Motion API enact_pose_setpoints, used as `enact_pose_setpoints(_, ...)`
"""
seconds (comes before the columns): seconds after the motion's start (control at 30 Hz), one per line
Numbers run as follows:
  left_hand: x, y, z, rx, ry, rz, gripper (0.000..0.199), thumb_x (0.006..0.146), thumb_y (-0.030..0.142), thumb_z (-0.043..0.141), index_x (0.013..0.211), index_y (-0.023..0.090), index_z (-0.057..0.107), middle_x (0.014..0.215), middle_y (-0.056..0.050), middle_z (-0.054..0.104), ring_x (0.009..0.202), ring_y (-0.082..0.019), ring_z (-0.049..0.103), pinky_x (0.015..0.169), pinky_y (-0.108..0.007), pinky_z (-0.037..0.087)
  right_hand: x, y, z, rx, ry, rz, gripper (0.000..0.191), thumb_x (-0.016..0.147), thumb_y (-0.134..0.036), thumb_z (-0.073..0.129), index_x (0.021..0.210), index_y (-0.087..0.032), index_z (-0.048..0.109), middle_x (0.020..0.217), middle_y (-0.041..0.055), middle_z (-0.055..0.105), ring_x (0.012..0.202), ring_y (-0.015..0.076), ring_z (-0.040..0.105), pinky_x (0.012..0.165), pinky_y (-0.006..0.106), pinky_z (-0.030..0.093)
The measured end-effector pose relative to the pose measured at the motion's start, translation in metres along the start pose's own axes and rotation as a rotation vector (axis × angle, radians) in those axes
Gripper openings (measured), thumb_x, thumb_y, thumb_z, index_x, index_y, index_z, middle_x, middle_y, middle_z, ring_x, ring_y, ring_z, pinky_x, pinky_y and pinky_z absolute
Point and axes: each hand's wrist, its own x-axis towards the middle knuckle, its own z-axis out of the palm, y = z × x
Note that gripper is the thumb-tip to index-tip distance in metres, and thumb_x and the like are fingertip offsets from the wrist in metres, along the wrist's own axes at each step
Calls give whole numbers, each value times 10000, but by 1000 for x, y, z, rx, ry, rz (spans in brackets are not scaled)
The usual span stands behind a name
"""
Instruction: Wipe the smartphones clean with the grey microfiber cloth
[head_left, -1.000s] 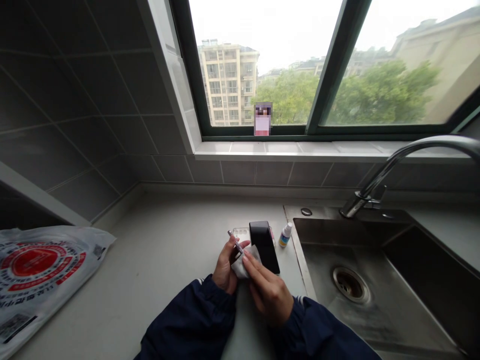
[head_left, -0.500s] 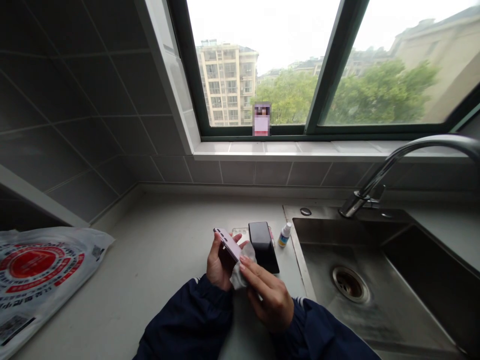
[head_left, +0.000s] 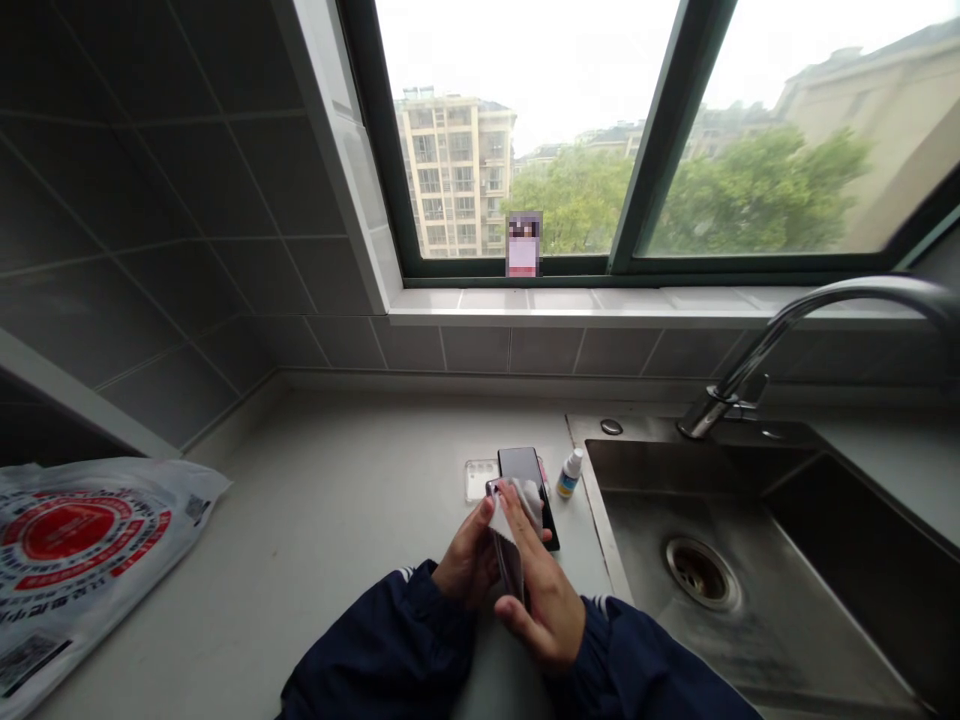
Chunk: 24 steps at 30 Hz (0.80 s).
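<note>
My left hand [head_left: 466, 562] is closed around the edge of a pinkish phone [head_left: 508, 568], held tilted above the counter. Over the phone's upper part, my right hand [head_left: 541, 590] presses a pale wiping cloth [head_left: 529, 500], its fingers stretched along it. The cloth and fingers hide much of the phone. Behind my hands a dark-screened phone [head_left: 519, 461] lies on the counter, partly covered from view. Beside it on the left is a clear phone case [head_left: 480, 480] with camera cutouts. To its right stands a small white-capped bottle [head_left: 569, 474] with a blue and yellow label.
A steel sink [head_left: 600, 530] with a curved faucet [head_left: 780, 330] takes up the right side. On the left, a printed plastic bag [head_left: 97, 550] lies on the pale counter [head_left: 337, 470]. A tiled wall and a window sill [head_left: 562, 300] bound the back.
The phone has turned and shifted right in my left hand. My right hand has moved the cloth up from its lower end to its upper part. The clear case shows more fully.
</note>
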Motion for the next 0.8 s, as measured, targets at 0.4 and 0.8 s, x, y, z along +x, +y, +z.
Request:
enact_pose_setpoints(0.4,0,-4,-8,22,-124,67,595,920,529,456,1374,145,480,1400,-183,517,1198,-351,572,1044,-487,406,-1,-2,0,8,3,11,809,944,-655,310,1559,-156,149,1631,73,33,1479,372,63,1194,541,173)
enact_pose_setpoints(0.8,3,8,-6,-141,-27,37,628,909,553,463,1328,89,522,1253,-190,632,1177,-304,593,1084,-445,371,2,-7,-3,-33,-70,-36,742,977,-549,351,1555,-124,160,1620,99,113,1479,349,103,1195,524,200)
